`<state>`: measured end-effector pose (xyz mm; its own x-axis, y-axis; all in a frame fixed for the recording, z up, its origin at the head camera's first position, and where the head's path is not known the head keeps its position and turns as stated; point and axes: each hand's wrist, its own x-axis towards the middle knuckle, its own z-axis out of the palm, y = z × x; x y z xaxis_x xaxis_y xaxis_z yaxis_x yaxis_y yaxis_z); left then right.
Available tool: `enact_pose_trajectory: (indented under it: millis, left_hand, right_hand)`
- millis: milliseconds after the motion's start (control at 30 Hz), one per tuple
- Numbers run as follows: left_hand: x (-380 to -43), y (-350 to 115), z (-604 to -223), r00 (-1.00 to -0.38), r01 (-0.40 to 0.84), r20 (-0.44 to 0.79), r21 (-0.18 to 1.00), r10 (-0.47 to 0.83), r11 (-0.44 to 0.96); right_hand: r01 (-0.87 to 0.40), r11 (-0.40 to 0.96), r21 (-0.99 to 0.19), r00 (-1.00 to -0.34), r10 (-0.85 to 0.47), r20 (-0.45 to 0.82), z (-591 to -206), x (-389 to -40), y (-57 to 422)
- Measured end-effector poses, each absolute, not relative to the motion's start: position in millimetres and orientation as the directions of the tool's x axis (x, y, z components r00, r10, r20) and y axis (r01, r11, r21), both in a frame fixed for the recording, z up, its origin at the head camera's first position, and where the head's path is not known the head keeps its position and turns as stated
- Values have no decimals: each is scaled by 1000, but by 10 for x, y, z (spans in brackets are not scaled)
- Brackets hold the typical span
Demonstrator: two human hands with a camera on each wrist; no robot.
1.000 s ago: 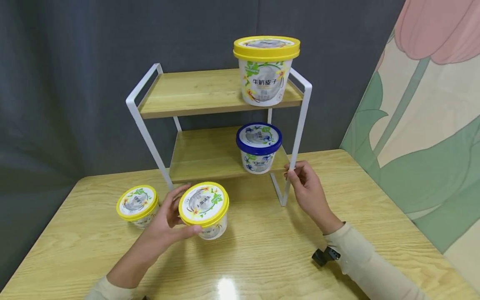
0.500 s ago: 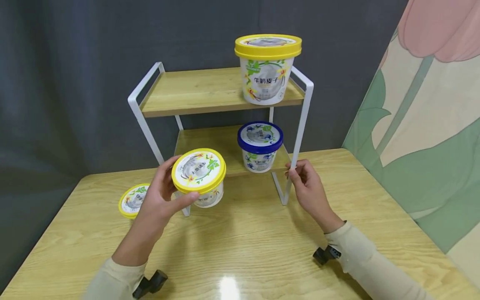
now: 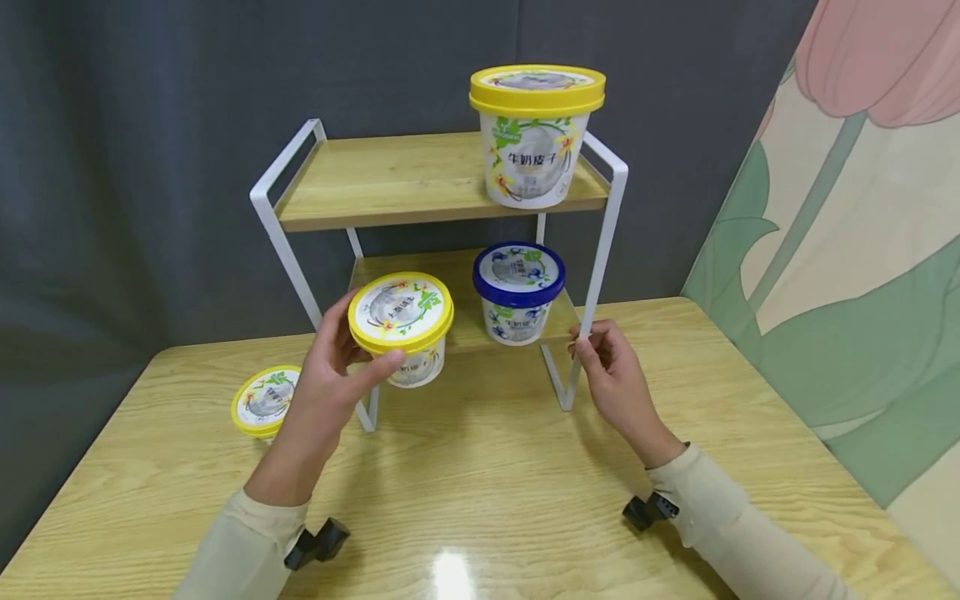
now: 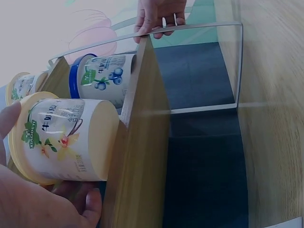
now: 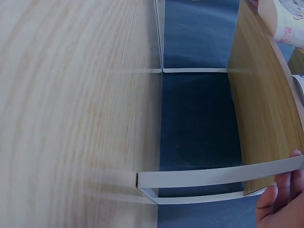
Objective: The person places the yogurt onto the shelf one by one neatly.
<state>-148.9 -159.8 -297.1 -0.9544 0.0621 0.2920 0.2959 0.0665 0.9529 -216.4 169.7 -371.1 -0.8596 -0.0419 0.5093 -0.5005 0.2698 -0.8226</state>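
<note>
The left hand [image 3: 327, 375] has the held tub [image 3: 403, 321] pinched at its side between thumb and fingers — probably to leave its base uncovered and its lid uppermost. That tub is at the front edge of the lower shelf [image 3: 462, 292], left of the blue tub [image 3: 517, 292]; whether it touches the shelf, I cannot tell. The right hand's [image 3: 618, 379] grip pinches the rack's right post [image 3: 602, 258] beside that shelf — likely to steady the light frame. The top tub [image 3: 534, 142] stands upright on the upper shelf [image 3: 397, 179].
</note>
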Motion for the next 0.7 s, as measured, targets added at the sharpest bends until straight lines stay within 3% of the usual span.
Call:
enact_pose_trajectory:
  millis: [700]
  left_hand:
    - [-1631, -1593, -2931, -972, 210, 211, 978, 108, -14]
  right_hand:
    - [-497, 245, -832, -864, -52, 501, -3702, -2164, 1698]
